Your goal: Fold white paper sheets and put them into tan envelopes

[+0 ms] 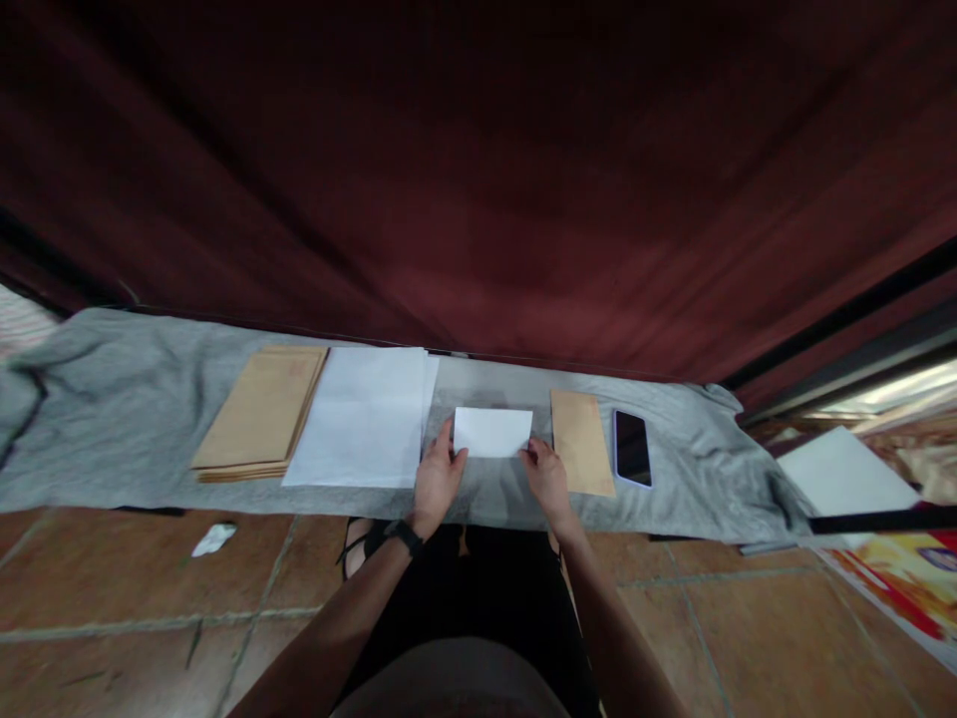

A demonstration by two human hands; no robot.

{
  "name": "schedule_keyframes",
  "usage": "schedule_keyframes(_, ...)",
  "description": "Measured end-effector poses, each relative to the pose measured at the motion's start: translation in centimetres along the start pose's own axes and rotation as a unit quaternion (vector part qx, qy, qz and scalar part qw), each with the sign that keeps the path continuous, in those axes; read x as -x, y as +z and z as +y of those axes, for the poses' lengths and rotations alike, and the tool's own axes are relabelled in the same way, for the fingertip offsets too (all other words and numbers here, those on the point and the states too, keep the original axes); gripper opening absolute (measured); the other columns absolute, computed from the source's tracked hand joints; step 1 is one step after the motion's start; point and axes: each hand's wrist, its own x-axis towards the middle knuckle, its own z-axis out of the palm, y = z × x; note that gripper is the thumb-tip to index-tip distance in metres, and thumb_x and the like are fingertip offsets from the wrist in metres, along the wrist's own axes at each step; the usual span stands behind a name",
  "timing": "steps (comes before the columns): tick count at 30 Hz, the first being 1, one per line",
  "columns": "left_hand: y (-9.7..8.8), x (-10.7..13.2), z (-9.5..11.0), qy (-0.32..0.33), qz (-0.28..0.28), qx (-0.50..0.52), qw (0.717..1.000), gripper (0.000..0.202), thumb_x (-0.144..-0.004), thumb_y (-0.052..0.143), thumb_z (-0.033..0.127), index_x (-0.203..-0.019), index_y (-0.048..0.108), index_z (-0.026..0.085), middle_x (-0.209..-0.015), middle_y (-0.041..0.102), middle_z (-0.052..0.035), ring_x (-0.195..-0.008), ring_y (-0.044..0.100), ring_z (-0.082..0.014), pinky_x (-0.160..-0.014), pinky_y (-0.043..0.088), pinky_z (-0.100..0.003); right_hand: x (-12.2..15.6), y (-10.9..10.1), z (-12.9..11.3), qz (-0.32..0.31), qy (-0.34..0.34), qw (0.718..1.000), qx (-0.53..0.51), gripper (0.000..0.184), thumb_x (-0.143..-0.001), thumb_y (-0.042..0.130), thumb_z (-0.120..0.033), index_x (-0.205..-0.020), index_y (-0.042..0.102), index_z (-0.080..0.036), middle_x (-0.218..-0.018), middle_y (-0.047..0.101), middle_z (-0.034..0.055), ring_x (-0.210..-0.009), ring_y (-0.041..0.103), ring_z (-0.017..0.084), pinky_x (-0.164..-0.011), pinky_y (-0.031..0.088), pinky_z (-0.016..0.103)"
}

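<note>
1 torso (453, 683), 2 hands (438, 481) (545, 479) holding 1 wht paper (493, 433).

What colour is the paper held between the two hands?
The paper is white, seen best in the head view.

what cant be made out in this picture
All in the head view:
White slip: underside, turned from the camera.
Left hand and right hand: any fingertips behind the slip, which hides them.
Brown stack: how many pieces, edges too blurred to count.
Phone: back, face down on the cloth.
Colourful sheet: cut off by the right edge.
</note>
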Motion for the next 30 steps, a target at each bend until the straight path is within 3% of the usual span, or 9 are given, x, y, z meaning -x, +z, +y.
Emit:
schedule_keyframes(6, 0.1, -0.8, 0.5, -0.011, -0.015, -0.046, 0.999, 0.062, -0.091, 0.056, 0.028, -0.150, 0.038, 0.020, -0.100, 0.071, -0.0091, -0.091, 0.069, -0.0288, -0.079, 0.056, -0.039, -0.1, 0.4, -0.1, 0.010, 0.008, 1.000, 0.011, 0.027, -0.093, 0.048, -0.029, -0.111, 0.066, -0.020, -0.096, 0.073, 0.0085, -0.086, 0.069, 0.022, -0.079, 0.052, 0.033)
schedule_keyframes(11, 0.5, -1.2, 0.1, 0.025, 0.004, -0.059, 0.998, 0.059, -0.091, 0.056, 0.026, -0.147, 0.041, 0.020, -0.119, 0.069, -0.0106, -0.102, 0.068, -0.0289, -0.086, 0.056, -0.038, -0.1, 1.0, -0.1, 0.031, 0.012, 0.999, 0.033, 0.029, -0.094, 0.051, -0.029, -0.118, 0.064, -0.020, -0.104, 0.072, 0.0097, -0.088, 0.068, 0.022, -0.080, 0.051, 0.032)
schedule_keyframes(16, 0.7, -1.3, 0.1, 0.015, -0.010, -0.071, 0.997, 0.056, -0.091, 0.056, 0.025, -0.146, 0.043, 0.018, -0.122, 0.067, -0.0125, -0.108, 0.066, -0.0293, -0.091, 0.055, -0.040, -0.1, 1.1, -0.2, 0.039, 0.007, 0.999, 0.032, 0.031, -0.093, 0.051, -0.029, -0.120, 0.064, -0.019, -0.101, 0.072, 0.0092, -0.088, 0.067, 0.021, -0.080, 0.050, 0.031)
schedule_keyframes(20, 0.3, -1.0, -0.2, 0.014, -0.012, 0.016, 1.000, 0.054, -0.092, 0.056, 0.027, -0.144, 0.045, 0.018, -0.120, 0.068, -0.0108, -0.104, 0.067, -0.0253, -0.092, 0.055, -0.038, -0.2, 0.9, 0.1, 0.032, 0.027, 0.999, -0.025, 0.026, -0.091, 0.052, -0.030, -0.108, 0.068, -0.019, -0.095, 0.071, 0.0080, -0.083, 0.066, 0.021, -0.079, 0.051, 0.031)
schedule_keyframes(25, -0.5, -0.3, -1.0, -0.021, -0.010, 0.161, 0.987, 0.037, -0.096, 0.047, 0.035, -0.125, 0.062, 0.018, -0.116, 0.072, -0.0085, -0.104, 0.068, -0.0220, -0.094, 0.054, -0.037, -0.1, 0.6, 0.7, 0.034, 0.056, 0.977, -0.205, 0.020, -0.084, 0.057, -0.035, -0.087, 0.068, -0.019, -0.088, 0.071, 0.0071, -0.080, 0.065, 0.021, -0.078, 0.053, 0.033)
schedule_keyframes(30, -1.0, 0.5, -0.4, -0.052, 0.001, 0.268, 0.962, 0.034, -0.091, 0.053, 0.037, -0.114, 0.069, 0.019, -0.115, 0.073, -0.0088, -0.106, 0.067, -0.0234, -0.097, 0.051, -0.039, 0.3, 0.6, 0.5, 0.048, 0.071, 0.950, -0.300, 0.025, -0.081, 0.055, -0.034, -0.095, 0.069, -0.018, -0.094, 0.074, 0.0072, -0.089, 0.068, 0.023, -0.085, 0.054, 0.037)
